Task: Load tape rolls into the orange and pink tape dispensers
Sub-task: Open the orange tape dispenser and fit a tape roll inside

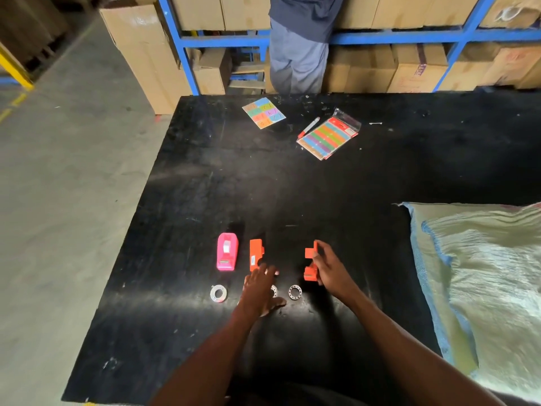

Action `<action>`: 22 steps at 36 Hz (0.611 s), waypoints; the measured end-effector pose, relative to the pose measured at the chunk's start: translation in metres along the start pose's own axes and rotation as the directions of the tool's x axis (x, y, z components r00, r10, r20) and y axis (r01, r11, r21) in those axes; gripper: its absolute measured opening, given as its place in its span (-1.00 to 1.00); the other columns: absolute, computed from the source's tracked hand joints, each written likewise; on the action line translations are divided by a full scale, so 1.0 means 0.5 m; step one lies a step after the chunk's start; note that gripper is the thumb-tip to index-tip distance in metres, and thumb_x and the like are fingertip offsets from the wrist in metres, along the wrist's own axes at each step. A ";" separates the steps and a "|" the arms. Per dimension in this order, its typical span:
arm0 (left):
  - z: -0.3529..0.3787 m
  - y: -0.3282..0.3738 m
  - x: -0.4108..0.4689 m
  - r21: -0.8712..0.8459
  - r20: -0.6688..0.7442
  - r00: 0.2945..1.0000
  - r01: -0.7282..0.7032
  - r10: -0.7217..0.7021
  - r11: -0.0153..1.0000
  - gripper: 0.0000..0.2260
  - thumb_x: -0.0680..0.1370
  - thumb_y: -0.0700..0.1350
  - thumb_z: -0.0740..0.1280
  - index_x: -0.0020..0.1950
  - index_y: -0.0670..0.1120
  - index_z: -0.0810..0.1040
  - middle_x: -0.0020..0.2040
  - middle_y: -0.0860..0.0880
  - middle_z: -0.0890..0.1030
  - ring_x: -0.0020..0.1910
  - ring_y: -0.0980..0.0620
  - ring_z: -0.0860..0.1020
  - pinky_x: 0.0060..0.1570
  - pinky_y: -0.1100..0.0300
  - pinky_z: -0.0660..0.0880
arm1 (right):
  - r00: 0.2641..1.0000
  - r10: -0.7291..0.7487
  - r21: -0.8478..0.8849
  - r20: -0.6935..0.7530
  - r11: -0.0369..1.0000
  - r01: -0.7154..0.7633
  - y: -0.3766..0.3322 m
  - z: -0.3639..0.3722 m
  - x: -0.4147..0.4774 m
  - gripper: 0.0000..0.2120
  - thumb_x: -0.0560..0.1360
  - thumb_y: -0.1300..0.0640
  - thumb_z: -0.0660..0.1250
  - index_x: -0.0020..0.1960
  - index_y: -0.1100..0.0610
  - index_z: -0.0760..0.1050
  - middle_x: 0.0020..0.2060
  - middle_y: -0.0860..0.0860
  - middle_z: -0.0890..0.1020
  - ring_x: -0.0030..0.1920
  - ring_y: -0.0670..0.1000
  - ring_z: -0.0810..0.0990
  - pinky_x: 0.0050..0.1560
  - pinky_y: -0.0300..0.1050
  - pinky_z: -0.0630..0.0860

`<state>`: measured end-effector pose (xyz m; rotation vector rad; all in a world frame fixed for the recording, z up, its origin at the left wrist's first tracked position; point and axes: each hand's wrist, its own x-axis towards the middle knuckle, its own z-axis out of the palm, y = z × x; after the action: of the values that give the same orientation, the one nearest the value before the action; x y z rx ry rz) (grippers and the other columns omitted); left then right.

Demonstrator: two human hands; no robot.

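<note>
A pink tape dispenser [227, 252] with tape in it stands on the black table [205, 186]. Beside it lies one orange dispenser half [256, 254]. My right hand [329, 268] is shut on the other orange half [310, 263], holding it upright on the table. My left hand [262, 290] hovers with fingers spread over a tape roll [274, 290] that it partly hides. Another tape roll [218, 293] lies to the left and a third tape roll [294, 292] lies to the right of that hand.
A coloured sticker sheet [264, 112], a red pen [308, 127] and a packet of coloured labels [329, 137] lie at the table's far side. A woven sack [483, 273] covers the right. A person [298, 48] stands by blue shelving with cardboard boxes.
</note>
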<state>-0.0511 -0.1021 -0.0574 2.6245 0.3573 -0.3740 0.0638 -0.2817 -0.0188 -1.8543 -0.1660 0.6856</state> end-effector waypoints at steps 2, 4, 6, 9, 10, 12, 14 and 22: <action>0.005 -0.007 -0.011 0.007 0.008 0.999 0.035 -0.035 0.999 -0.31 0.31 0.19 0.55 0.33 0.00 0.39 0.34 -0.03 0.41 0.32 -0.11 0.43 0.25 -0.01 0.39 | 1.000 0.007 0.007 0.008 1.000 -0.007 0.000 0.004 -0.003 -0.68 0.66 0.05 0.17 0.40 -0.01 0.29 -0.05 -0.01 0.61 -0.34 -0.18 0.62 -0.41 -0.38 0.46; 0.011 -0.007 -0.017 -0.015 0.012 0.998 0.064 -0.064 0.998 -0.32 0.30 0.16 0.56 0.32 -0.02 0.41 0.35 -0.05 0.42 0.31 -0.13 0.44 0.25 -0.01 0.41 | 1.000 0.010 0.015 0.017 1.000 -0.010 0.001 0.006 -0.005 -0.68 0.66 0.07 0.17 0.40 0.00 0.30 -0.05 -0.01 0.61 -0.33 -0.16 0.62 -0.42 -0.39 0.46; 0.018 -0.005 -0.022 -0.024 0.014 0.996 0.084 -0.084 0.996 -0.37 0.33 0.11 0.55 0.30 -0.04 0.42 0.39 -0.06 0.41 0.30 -0.16 0.45 0.24 0.00 0.41 | 1.000 0.006 -0.002 0.025 1.000 -0.006 -0.002 0.006 -0.008 -0.68 0.66 0.06 0.17 0.40 -0.01 0.29 0.00 0.02 0.62 -0.30 -0.14 0.63 -0.40 -0.39 0.47; 0.022 0.001 -0.024 -0.024 -0.005 0.993 0.115 -0.116 0.993 -0.52 0.42 0.03 0.48 0.26 -0.08 0.43 0.43 -0.09 0.39 0.29 -0.17 0.45 0.22 0.01 0.41 | 1.000 -0.005 -0.035 0.027 0.999 0.006 -0.003 0.001 -0.010 -0.68 0.66 0.06 0.16 0.40 0.02 0.30 -0.06 0.00 0.60 -0.38 -0.19 0.61 -0.42 -0.38 0.46; 0.021 0.004 -0.025 -0.040 -0.015 0.992 0.125 -0.126 0.991 -0.55 0.44 0.02 0.47 0.24 -0.10 0.44 0.41 -0.10 0.42 0.28 -0.17 0.46 0.22 0.00 0.41 | 1.000 -0.013 -0.049 0.025 0.999 0.014 -0.004 -0.001 -0.012 -0.69 0.66 0.07 0.16 0.40 0.03 0.30 -0.11 -0.03 0.58 -0.41 -0.20 0.59 -0.42 -0.38 0.46; 0.015 0.010 -0.025 -0.122 -0.031 0.984 0.171 -0.176 0.978 -0.57 0.45 0.03 0.45 0.22 -0.12 0.45 0.32 -0.10 0.49 0.26 -0.17 0.49 0.19 0.00 0.43 | 0.999 -0.023 -0.065 0.031 0.998 0.025 -0.008 -0.006 -0.015 -0.71 0.67 0.07 0.16 0.38 0.00 0.31 -0.15 -0.07 0.57 -0.39 -0.19 0.59 -0.42 -0.36 0.46; 0.003 0.018 -0.024 -0.233 -0.042 0.968 0.232 -0.248 0.944 -0.54 0.45 0.06 0.45 0.25 -0.09 0.41 0.23 -0.12 0.55 0.21 -0.20 0.53 0.13 0.01 0.44 | 0.999 -0.025 -0.075 0.039 0.997 0.027 -0.007 -0.009 -0.017 -0.74 0.67 0.07 0.15 0.35 -0.04 0.31 -0.18 -0.08 0.57 -0.38 -0.19 0.58 -0.41 -0.35 0.46; -0.052 0.042 0.000 -0.569 0.008 0.961 0.231 -0.276 0.789 -0.50 0.29 0.06 0.61 0.02 -0.01 0.38 -0.12 -0.07 0.61 -0.32 -0.05 0.56 -0.35 0.07 0.57 | 0.993 -0.013 -0.096 0.114 0.995 0.024 -0.014 0.011 -0.018 -0.74 0.65 -0.02 0.16 0.33 -0.07 0.33 -0.20 -0.07 0.60 -0.30 -0.09 0.66 -0.35 -0.22 0.47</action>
<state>-0.0393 -0.1078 -0.0266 2.0067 0.7323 -0.2083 0.0548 -0.2787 -0.0105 -1.9053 -0.2945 0.7826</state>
